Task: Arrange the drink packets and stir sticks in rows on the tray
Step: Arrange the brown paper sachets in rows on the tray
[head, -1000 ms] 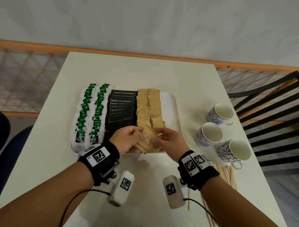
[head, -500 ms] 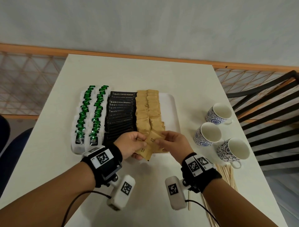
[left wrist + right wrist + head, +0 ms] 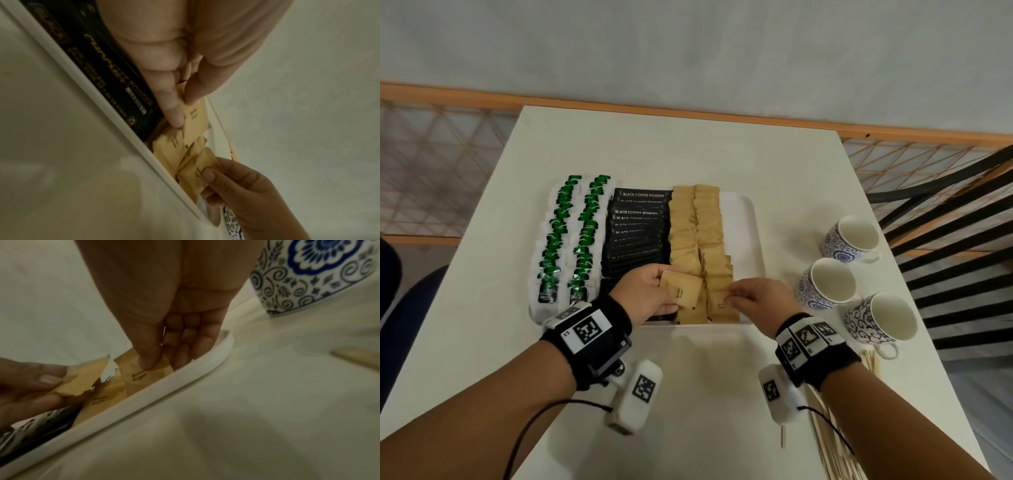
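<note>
- Head view: the white tray sits mid-table, holding green-labelled packets in two rows at its left, black coffee packets in the middle and brown sugar packets in two rows right of those. The left hand pinches one brown packet above the near end of the brown rows; the right hand pinches another brown packet at the near end of the right brown row. The stir sticks lie on the table near the right forearm, off the tray. Three patterned cups stand right of the tray.
- Left wrist view: thumb and forefinger curl onto the packet's upper corner, just beside the black packets.
- Right wrist view: thumb and fingers clamp the packet's top edge, hard by the tray rim.
- Step in hand, as judged: finishing the brown rows. Next, probably, each packet must be laid overlapping its row's last one and released; the sticks remain to be placed.
</note>
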Demonstrator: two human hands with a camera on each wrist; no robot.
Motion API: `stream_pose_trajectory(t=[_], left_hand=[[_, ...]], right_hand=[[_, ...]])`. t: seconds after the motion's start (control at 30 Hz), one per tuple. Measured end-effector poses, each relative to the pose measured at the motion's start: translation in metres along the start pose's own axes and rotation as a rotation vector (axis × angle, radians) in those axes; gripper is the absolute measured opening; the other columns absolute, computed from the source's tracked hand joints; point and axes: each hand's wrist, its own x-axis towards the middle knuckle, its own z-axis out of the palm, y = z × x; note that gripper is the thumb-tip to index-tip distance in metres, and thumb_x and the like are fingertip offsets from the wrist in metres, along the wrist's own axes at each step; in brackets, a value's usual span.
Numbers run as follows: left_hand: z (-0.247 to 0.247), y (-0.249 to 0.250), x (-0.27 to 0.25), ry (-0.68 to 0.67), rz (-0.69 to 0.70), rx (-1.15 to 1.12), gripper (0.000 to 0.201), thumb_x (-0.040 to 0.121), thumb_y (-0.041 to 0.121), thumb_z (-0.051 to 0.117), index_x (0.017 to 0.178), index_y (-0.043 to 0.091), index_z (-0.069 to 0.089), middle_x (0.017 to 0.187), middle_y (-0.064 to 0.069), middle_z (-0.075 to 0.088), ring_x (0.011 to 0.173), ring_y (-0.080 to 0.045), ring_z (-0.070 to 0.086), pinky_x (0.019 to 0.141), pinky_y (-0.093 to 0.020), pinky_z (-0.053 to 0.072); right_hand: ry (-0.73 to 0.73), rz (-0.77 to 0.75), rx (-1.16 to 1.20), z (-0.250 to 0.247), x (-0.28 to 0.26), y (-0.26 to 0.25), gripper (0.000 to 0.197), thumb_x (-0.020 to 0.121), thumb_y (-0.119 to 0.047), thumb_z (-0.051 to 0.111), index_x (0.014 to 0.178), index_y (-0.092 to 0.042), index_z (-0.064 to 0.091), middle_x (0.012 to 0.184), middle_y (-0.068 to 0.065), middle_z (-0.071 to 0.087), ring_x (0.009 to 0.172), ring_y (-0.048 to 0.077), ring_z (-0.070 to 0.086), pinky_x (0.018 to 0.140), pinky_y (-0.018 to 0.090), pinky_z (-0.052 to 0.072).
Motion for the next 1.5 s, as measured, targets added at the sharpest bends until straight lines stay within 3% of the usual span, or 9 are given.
stream_pose_trajectory(t=[0.23, 0.37, 0.6, 0.83, 1.03, 1.13, 1.2, 1.33, 1.5], left_hand=[[-0.005, 0.003, 0.005, 0.058, 0.024, -0.004, 0.028, 0.092, -0.007, 0.051, 0.104, 0.016, 0.063, 0.102, -0.005, 0.065, 0.089, -0.013, 0.064, 0.065, -0.016, 0.056], [-0.001, 0.003, 0.006, 0.081, 0.045, -0.014, 0.027, 0.089, -0.006, 0.058, 0.102, 0.017, 0.061, 0.095, -0.004, 0.065, 0.084, -0.012, 0.064, 0.063, -0.017, 0.057], [0.003, 0.004, 0.006, 0.094, 0.061, 0.037, 0.021, 0.085, -0.005, 0.063, 0.091, 0.014, 0.059, 0.097, -0.014, 0.060, 0.083, -0.018, 0.064, 0.062, -0.021, 0.058], [0.013, 0.006, 0.007, 0.031, 0.071, 0.081, 0.022, 0.087, -0.004, 0.061, 0.094, 0.018, 0.064, 0.091, -0.010, 0.063, 0.078, -0.013, 0.064, 0.063, -0.019, 0.057], [0.028, 0.011, 0.009, 0.004, 0.124, 0.128, 0.021, 0.082, -0.002, 0.069, 0.089, 0.018, 0.064, 0.081, -0.008, 0.065, 0.070, -0.014, 0.063, 0.060, -0.022, 0.056], [0.029, 0.018, 0.014, 0.048, 0.158, 0.141, 0.018, 0.087, -0.002, 0.061, 0.088, 0.016, 0.060, 0.078, -0.006, 0.064, 0.063, -0.013, 0.063, 0.055, -0.020, 0.054], [0.029, 0.019, 0.017, 0.061, 0.155, 0.156, 0.019, 0.089, -0.004, 0.057, 0.088, 0.016, 0.060, 0.078, -0.006, 0.064, 0.062, -0.012, 0.062, 0.052, -0.018, 0.053], [0.028, 0.017, 0.019, 0.084, 0.142, 0.186, 0.021, 0.091, -0.003, 0.054, 0.087, 0.017, 0.060, 0.082, -0.006, 0.065, 0.064, -0.011, 0.061, 0.055, -0.019, 0.053], [0.025, 0.018, 0.021, 0.110, 0.143, 0.171, 0.022, 0.092, -0.003, 0.051, 0.087, 0.016, 0.060, 0.085, -0.007, 0.065, 0.070, -0.012, 0.061, 0.055, -0.014, 0.052]], right_hand=[[0.072, 0.009, 0.086, 0.002, 0.012, 0.001, 0.023, 0.087, -0.024, 0.066, 0.110, -0.026, 0.068, 0.090, -0.009, 0.068, 0.085, 0.005, 0.061, 0.080, 0.016, 0.046], [0.074, 0.008, 0.126, 0.005, 0.012, 0.010, 0.022, 0.082, -0.021, 0.070, 0.091, -0.037, 0.059, 0.071, -0.003, 0.064, 0.064, 0.007, 0.057, 0.057, 0.014, 0.042], [0.090, -0.065, 0.116, 0.012, 0.012, 0.013, 0.018, 0.084, -0.020, 0.069, 0.096, -0.033, 0.071, 0.089, -0.012, 0.068, 0.081, 0.001, 0.063, 0.077, 0.015, 0.049], [0.217, -0.117, 0.167, 0.008, 0.004, -0.001, 0.016, 0.090, -0.032, 0.062, 0.103, -0.028, 0.071, 0.091, -0.011, 0.063, 0.079, 0.000, 0.057, 0.068, 0.005, 0.040], [0.069, -0.044, 0.280, 0.010, 0.001, -0.002, 0.008, 0.080, -0.024, 0.075, 0.085, -0.027, 0.069, 0.052, -0.020, 0.055, 0.050, -0.003, 0.046, 0.053, 0.011, 0.038], [0.078, 0.039, 0.341, 0.006, 0.002, 0.010, 0.013, 0.077, -0.023, 0.078, 0.082, -0.029, 0.067, 0.069, -0.008, 0.066, 0.065, 0.009, 0.059, 0.070, 0.028, 0.053], [0.046, 0.075, 0.289, 0.005, 0.001, 0.014, 0.015, 0.078, -0.024, 0.077, 0.092, -0.024, 0.069, 0.080, 0.002, 0.069, 0.072, 0.014, 0.062, 0.072, 0.025, 0.053], [0.024, 0.086, 0.180, 0.007, 0.003, 0.013, 0.018, 0.082, -0.024, 0.073, 0.099, -0.023, 0.068, 0.071, -0.010, 0.059, 0.065, 0.002, 0.053, 0.060, 0.008, 0.039], [0.058, 0.041, 0.084, 0.010, 0.010, 0.006, 0.021, 0.082, -0.025, 0.071, 0.102, -0.027, 0.067, 0.077, -0.010, 0.064, 0.078, 0.011, 0.062, 0.074, 0.026, 0.051]])
